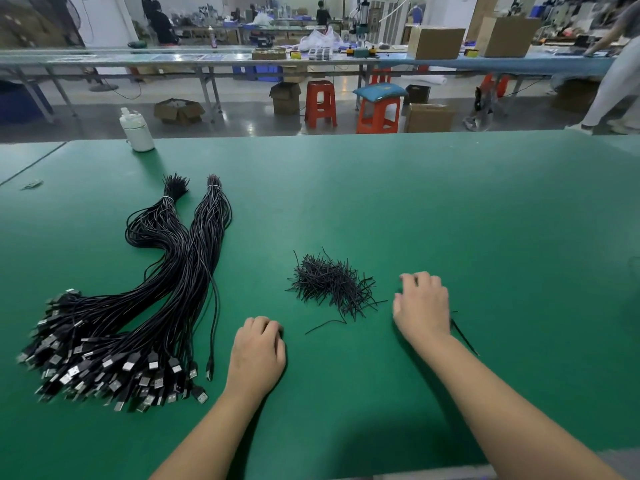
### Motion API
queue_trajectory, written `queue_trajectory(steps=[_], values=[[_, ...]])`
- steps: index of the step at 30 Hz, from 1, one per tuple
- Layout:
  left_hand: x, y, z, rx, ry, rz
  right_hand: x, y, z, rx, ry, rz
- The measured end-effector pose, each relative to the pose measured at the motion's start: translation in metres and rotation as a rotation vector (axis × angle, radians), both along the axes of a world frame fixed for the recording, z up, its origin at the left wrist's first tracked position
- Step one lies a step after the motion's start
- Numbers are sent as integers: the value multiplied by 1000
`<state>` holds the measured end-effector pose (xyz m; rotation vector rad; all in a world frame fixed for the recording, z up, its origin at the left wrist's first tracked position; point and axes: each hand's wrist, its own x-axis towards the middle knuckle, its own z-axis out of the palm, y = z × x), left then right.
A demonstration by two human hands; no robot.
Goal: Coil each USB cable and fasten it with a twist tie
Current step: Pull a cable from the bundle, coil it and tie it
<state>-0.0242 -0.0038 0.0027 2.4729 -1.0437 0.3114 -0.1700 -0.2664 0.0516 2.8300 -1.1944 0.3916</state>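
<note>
A big bundle of black USB cables [166, 271] lies on the left of the green table [450, 220], its plugs fanned out at the near left. One single cable [214, 327] lies along its right edge. A heap of black twist ties [332, 282] sits in the middle. My left hand [258, 355] rests on the table between bundle and ties, fingers curled under, holding nothing that I can see. My right hand [420, 306] lies palm down to the right of the ties, fingers loosely bent. A stray tie [464, 336] pokes out beside its wrist.
A white bottle [136, 130] stands at the table's far left edge. Beyond the table are red stools [320, 103], cardboard boxes [429, 117] and long workbenches with people. A person in light trousers [613, 88] stands at the far right.
</note>
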Motion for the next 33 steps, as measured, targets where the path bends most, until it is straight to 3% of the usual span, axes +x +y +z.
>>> queue_trajectory(steps=[2,5,12,17,25,30,33], values=[[0,0,0,-15,-12,0,10,33,-8,171,-123,127],[-1,3,0,-38,-34,-23,14,72,-28,349,-210,115],[-1,4,2,-46,6,-30,6,90,-54,328,-265,89],[15,11,11,-91,114,23,8,83,-54,467,-390,55],[106,55,36,620,-61,-88,7,82,-55,519,-425,54],[123,57,48,878,-198,-221,7,82,-55,530,-421,51],[125,58,48,881,-150,-227,8,82,-55,526,-418,57]])
